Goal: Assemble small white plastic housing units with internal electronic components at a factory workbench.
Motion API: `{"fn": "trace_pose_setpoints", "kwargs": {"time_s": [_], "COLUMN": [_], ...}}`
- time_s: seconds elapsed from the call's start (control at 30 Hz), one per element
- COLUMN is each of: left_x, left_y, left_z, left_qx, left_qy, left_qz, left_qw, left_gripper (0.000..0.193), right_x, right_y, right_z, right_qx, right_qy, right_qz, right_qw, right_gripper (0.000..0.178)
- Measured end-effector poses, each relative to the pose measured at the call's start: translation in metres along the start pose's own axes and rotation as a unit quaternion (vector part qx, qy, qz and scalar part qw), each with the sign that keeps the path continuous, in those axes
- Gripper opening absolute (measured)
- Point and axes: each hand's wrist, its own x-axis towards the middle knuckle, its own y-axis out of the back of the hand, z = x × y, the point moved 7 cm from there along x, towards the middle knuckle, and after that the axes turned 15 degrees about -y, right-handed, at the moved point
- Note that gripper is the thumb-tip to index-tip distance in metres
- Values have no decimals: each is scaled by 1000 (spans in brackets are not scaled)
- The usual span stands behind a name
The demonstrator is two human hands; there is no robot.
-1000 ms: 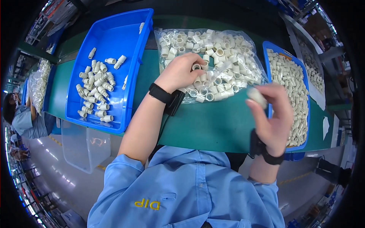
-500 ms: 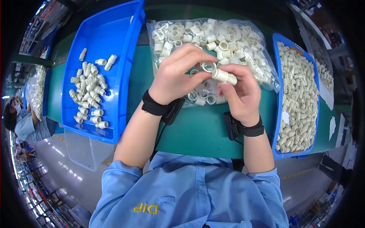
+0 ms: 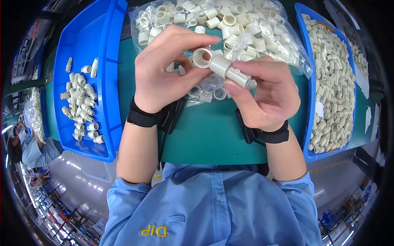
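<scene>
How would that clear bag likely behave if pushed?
The bag would probably crumple rather than resist, since its film looks thin and wrinkled. The white tubes heaped there may shift and roll, being loose, short and round.

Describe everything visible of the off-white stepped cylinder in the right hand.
The off-white stepped cylinder looks like slightly glossy plastic. Its wider, plain section points up and left in the view; the narrower section, with small raised bumps, points down and right. It is tilted, pinched by the right hand, over the clear plastic bag. Its wide end sits by the open off-white ring in the left hand; whether they touch is unclear.
</scene>
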Motion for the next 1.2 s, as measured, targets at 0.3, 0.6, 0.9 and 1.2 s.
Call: {"fn": "trace_pose_setpoints", "kwargs": {"time_s": [0.3, 0.6, 0.9, 1.2], "left_x": [-4, -3, -6, -13], "left_y": [0, -3, -4, -1], "left_z": [8, 6, 4, -6], "left_qx": [108, 92, 79, 33], "left_qy": [-56, -68, -45, 5], "left_qz": [-72, -23, -64, -53], "left_qw": [990, 993, 994, 998], "left_gripper": [43, 39, 41, 35], "right_x": [-4, -4, -6, -10], "right_y": [-9, -10, -9, -9], "right_z": [-6, -5, -8, -9], "right_qx": [-51, -123, -130, -108], "right_qy": [94, 62, 73, 105], "right_qz": [-90, -35, -15, -14], "right_qw": [990, 990, 989, 988], "right_gripper": [39, 36, 37, 39]}}
